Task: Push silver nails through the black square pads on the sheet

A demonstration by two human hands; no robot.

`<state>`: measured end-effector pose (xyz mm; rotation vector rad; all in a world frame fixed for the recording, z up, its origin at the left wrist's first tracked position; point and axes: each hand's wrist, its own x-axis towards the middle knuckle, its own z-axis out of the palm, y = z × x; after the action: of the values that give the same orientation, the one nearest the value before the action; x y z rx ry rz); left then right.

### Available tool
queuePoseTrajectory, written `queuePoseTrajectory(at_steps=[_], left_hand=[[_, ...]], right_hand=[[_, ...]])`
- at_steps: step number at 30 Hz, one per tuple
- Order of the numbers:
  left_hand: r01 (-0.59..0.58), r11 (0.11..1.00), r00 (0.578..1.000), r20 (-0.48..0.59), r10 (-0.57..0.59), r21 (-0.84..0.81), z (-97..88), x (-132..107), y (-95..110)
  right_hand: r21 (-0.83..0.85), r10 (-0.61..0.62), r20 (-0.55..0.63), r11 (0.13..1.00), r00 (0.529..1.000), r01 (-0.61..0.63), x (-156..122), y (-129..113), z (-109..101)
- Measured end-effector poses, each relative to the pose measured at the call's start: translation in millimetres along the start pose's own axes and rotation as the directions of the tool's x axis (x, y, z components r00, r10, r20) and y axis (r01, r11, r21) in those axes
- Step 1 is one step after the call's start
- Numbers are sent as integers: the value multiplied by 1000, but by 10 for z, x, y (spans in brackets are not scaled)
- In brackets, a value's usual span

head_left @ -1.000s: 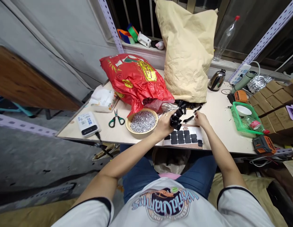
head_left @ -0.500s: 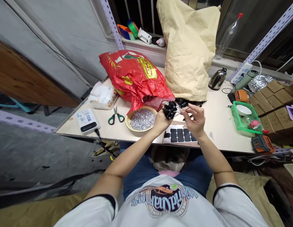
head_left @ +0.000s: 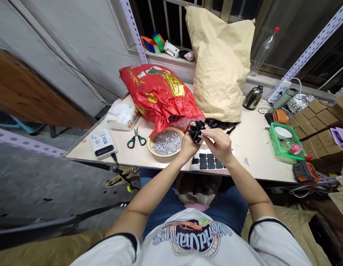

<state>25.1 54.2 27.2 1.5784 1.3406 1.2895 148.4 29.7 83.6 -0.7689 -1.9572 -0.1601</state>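
My left hand [head_left: 189,145] is closed around a shiny black part [head_left: 197,133] whose exact kind I cannot make out. My right hand [head_left: 219,143] meets it from the right, thumb and fingertips pinched at its edge; whatever is between those fingertips is too small to name. Just left of my left hand stands a pale yellow bowl [head_left: 150,150] filled with small shiny metal pieces [head_left: 167,142]. Beneath my right hand lies a white sheet with black rounded-square pads [head_left: 210,163], partly covered by the hand. More black parts [head_left: 214,123] lie behind my hands.
A red plastic bag [head_left: 160,94] and a tall brown paper sack [head_left: 220,70] stand behind my hands. Green-handled scissors [head_left: 136,139], a white device [head_left: 102,143] and a tissue pack [head_left: 122,116] are to the left. A green basket [head_left: 277,147] and power-tool battery [head_left: 305,171] sit right.
My right hand has moved left and closed in on the black part in my left hand. Thin silvery lines seen between the hands earlier are now hidden. The camera view has shifted slightly.
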Motion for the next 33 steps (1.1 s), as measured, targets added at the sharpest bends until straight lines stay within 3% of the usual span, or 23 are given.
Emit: queuePoseTrajectory(at_steps=[9, 13, 22, 26, 31, 33], left_hand=[[46, 971, 999, -17, -52, -236, 8, 111, 73], [60, 957, 997, -29, -71, -282, 79, 159, 34], [50, 906, 999, 24, -44, -419, 260, 377, 50], [56, 878, 996, 94, -12, -476, 356, 407, 124], [180, 848, 976, 200, -89, -499, 439, 371, 196], [178, 861, 967, 246, -64, -475, 436, 336, 216]], right_hand=[[-53, 139, -134, 988, 981, -147, 48, 41, -196], [-56, 172, -120, 982, 978, -180, -52, 119, -243], [-56, 296, -206, 948, 933, -313, -328, 306, -430], [-27, 389, -212, 914, 896, -404, -467, 370, -503], [16, 493, -173, 867, 853, -498, -615, 419, -573], [36, 528, -149, 848, 836, -529, -657, 434, -585]])
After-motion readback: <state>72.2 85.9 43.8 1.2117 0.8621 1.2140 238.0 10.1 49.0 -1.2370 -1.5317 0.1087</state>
